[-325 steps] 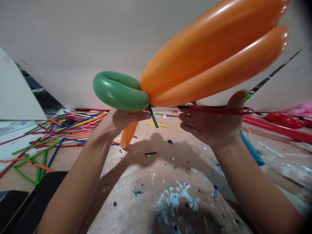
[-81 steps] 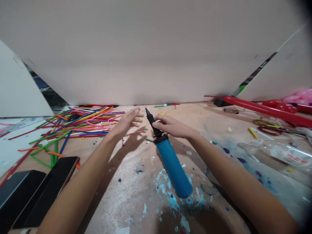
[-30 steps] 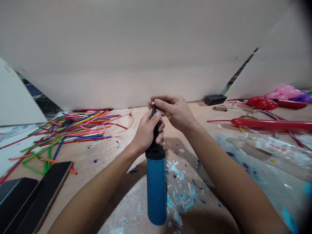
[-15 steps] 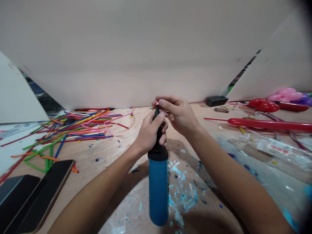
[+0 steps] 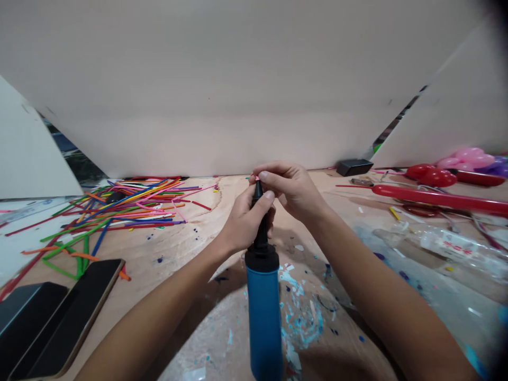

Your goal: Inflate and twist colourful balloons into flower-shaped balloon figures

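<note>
A blue balloon pump [image 5: 264, 317] with a black nozzle end stands in front of me, nozzle pointing away and up. My left hand [image 5: 248, 219] is wrapped round its black neck just below the tip. At the tip, my right hand [image 5: 291, 190] pinches a small pink piece, which looks like the mouth of a balloon [image 5: 257, 178]. Fingers hide most of this pink piece, so I cannot tell how far it sits over the nozzle.
Several uninflated long balloons [image 5: 138, 203] lie heaped at left, near a dark phone [image 5: 85, 312]. A red inflated long balloon [image 5: 436, 199], red and pink balloon shapes [image 5: 468, 157], a plastic bag [image 5: 456, 241] and a black box [image 5: 354, 167] are at right. A pale wall [image 5: 238, 95] rises behind.
The pump and both hands have shifted slightly down and to the right in view. My left hand keeps its hold on the pump, and my right hand its pinch at the tip.
</note>
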Action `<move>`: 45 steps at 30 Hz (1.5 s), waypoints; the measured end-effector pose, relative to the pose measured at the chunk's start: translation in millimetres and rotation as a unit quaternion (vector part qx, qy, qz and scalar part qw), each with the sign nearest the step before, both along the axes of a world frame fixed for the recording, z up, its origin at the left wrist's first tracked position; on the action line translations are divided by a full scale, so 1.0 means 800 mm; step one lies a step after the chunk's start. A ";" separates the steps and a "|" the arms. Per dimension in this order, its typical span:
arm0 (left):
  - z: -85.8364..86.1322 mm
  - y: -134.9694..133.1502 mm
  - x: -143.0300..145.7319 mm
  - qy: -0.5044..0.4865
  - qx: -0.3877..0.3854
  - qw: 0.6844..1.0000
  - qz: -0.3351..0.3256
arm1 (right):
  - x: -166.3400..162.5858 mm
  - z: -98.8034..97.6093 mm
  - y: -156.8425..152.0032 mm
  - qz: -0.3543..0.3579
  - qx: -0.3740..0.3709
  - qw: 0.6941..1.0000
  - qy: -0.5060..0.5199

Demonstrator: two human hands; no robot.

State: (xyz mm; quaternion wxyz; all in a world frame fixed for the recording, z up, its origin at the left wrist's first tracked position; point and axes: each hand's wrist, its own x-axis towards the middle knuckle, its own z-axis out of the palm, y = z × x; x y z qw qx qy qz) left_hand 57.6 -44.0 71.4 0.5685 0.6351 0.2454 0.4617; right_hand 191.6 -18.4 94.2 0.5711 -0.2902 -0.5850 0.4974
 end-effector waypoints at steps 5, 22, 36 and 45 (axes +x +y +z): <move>0.013 0.016 -0.037 0.169 0.217 0.959 0.070 | 0.012 0.005 -0.004 0.062 0.045 0.995 -0.071; 0.049 -0.007 -0.064 0.313 0.445 0.830 0.126 | 0.034 0.031 -0.022 0.202 0.013 0.953 -0.227; 0.053 -0.013 -0.059 0.292 0.397 0.861 0.127 | 0.035 0.032 -0.024 0.228 -0.051 0.952 -0.199; 0.047 -0.010 -0.058 0.324 0.426 0.829 0.165 | 0.032 0.028 -0.020 0.223 -0.045 0.949 -0.220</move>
